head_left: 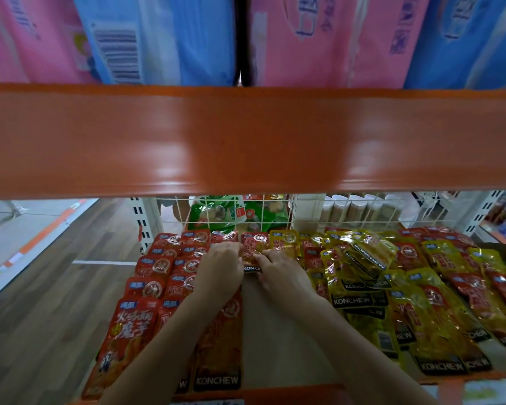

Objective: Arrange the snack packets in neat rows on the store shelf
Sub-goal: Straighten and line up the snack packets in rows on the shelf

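Working from the left edge of the shelf (278,340) across, I see the red snack packets (155,266) already laid in overlapping columns, each packet lapping the one behind it so the printed faces show; I judge that part finished. They sit at the left end, hard up to the shelf's edge, which gives a straight line to build against.

My left hand (221,266) rests on the inner column of red packets, fingers curled down over their tops near the back of the shelf. I take it as a stop that keeps that column from sliding while the next one is started. Just beside it, my right hand (276,270) has its fingers bent onto a single red packet (253,249) at the back of the bare strip of shelf; the two hands together pinch and press this packet from either side. It lies close to the wire back rail (275,211), so I judge it to be the first piece of a new column, seated at the back so later ones can lap forward.

Right of my hands the yellow packets (360,276) and some more red ones lie in a loose heap toward the right end, tilted and crossing one another. That heap remains to be sorted. Slick foil may slip when pressed.

An orange beam (246,141) crosses above.
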A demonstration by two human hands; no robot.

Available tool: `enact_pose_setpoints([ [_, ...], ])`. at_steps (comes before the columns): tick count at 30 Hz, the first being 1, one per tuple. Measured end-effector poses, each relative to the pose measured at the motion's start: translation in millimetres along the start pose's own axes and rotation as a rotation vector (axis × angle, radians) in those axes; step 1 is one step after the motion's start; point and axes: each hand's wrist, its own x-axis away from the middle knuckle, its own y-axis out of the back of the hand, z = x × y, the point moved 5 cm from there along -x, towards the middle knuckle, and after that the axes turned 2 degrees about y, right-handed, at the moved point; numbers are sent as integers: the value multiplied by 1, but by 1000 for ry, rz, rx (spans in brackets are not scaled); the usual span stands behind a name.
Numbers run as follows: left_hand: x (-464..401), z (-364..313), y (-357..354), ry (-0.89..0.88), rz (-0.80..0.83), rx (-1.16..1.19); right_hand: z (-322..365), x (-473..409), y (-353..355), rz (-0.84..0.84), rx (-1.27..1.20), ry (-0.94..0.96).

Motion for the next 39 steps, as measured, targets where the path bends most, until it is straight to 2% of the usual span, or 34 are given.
enact_pose_setpoints([
  [14,5,-5,-5,-24,34,-75,0,5,-1,23,-65,-16],
  [19,8,-32,4,-51,-12,-58,-6,17,15,-165,-79,-15],
  [23,12,-57,8,-42,-33,-3,-17,41,49,-482,-57,-50],
  [26,17,-76,2,-45,3,21,-35,55,64,-579,-14,-97],
  [32,22,-101,-30,-62,107,83,-69,61,51,-466,211,-249],
  [39,14,-107,-61,42,194,96,-80,72,44,-407,286,-263],
])
